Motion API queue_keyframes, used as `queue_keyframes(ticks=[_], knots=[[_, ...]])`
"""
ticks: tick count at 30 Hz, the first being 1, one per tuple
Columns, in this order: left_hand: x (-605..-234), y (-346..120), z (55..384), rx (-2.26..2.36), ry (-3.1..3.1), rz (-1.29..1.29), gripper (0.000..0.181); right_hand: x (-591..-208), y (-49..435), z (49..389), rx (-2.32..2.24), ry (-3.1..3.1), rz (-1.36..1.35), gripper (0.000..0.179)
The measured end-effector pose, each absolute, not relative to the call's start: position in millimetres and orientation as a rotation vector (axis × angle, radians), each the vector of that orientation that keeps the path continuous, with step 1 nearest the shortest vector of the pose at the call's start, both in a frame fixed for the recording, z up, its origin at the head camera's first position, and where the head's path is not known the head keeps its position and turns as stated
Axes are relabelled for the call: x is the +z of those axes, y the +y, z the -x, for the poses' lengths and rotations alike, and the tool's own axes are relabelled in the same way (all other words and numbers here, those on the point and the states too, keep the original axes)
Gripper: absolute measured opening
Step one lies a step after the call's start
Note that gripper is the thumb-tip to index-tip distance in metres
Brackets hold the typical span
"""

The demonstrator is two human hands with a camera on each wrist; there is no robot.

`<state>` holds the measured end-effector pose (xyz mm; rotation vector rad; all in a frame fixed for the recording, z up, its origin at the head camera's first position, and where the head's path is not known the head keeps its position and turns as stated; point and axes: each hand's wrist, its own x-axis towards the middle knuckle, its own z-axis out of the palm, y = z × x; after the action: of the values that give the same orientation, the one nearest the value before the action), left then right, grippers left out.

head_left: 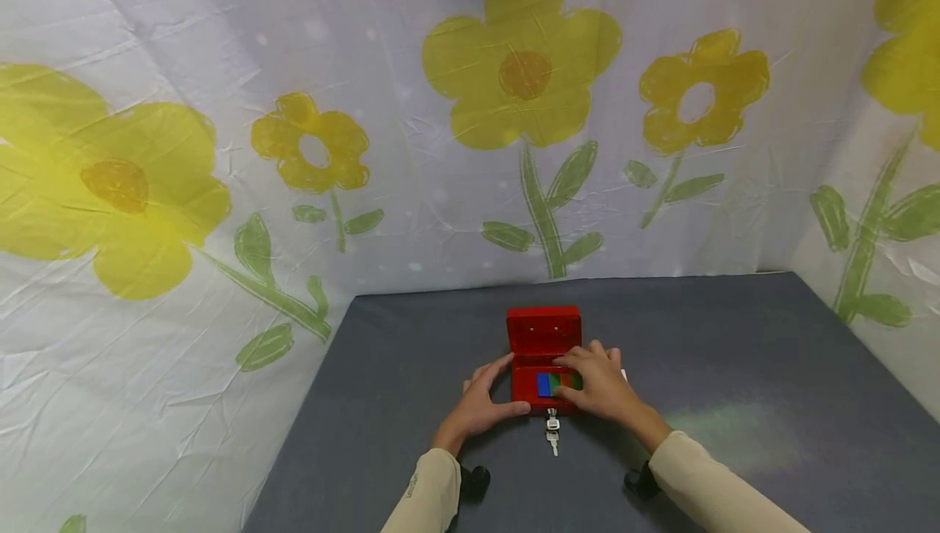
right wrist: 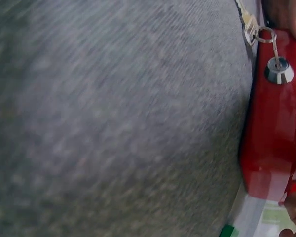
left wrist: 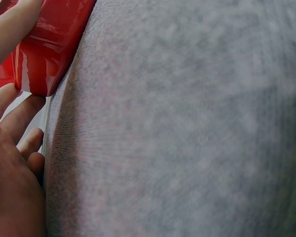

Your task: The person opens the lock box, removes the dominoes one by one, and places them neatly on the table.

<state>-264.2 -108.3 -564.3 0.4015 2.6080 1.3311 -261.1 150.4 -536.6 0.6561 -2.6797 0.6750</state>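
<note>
spreading wide, left hand (head_left: 481, 404) touches, not clasps, the red box (head_left: 523, 388), open-lidded on the table (head_left: 411, 353): likely stiff, slick metal; hold low by side walls. coloured pieces (head_left: 549, 384) inside look light; pinch edges. right hand (head_left: 604, 382) part-curled over them, can't tell if gripping.

- From my end, I see a red box (head_left: 524, 384) on a dark grey table (head_left: 396, 402), its lid (head_left: 543, 330) tipped up at the back.
- The left hand (head_left: 481, 402) holds the box by its left side, thumb at the front corner.
- Inside lie a blue piece (head_left: 543, 384) and a green piece (head_left: 554, 385), side by side.
- The right hand (head_left: 598, 382) reaches over the box's right half, finger and thumb around the pieces; I can't tell whether they pinch one.
- Keys (head_left: 553, 433) hang off the front.
- Behind, I have a white sheet (head_left: 433, 239) painted with yellow flowers (head_left: 558, 35).
</note>
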Motion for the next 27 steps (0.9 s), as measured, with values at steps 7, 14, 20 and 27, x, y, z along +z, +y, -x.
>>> queue_keyframes(ticks=[7,14,20,27], knots=[[-563,-108,263,1.333,2.605,-0.394,0.090,-530,139,262,0.584,-2.716,-0.653,0.046],[-565,-109,262,1.335,2.601,-0.408,0.091,-529,130,262,0.574,-2.776,-0.672,0.044],[-565,-109,264,1.341,2.608,-0.419,0.090,-530,125,265,0.571,-2.768,-0.691,0.043],[-564,-108,263,1.344,2.607,-0.406,0.089,-530,122,268,0.586,-2.804,-0.683,0.043]])
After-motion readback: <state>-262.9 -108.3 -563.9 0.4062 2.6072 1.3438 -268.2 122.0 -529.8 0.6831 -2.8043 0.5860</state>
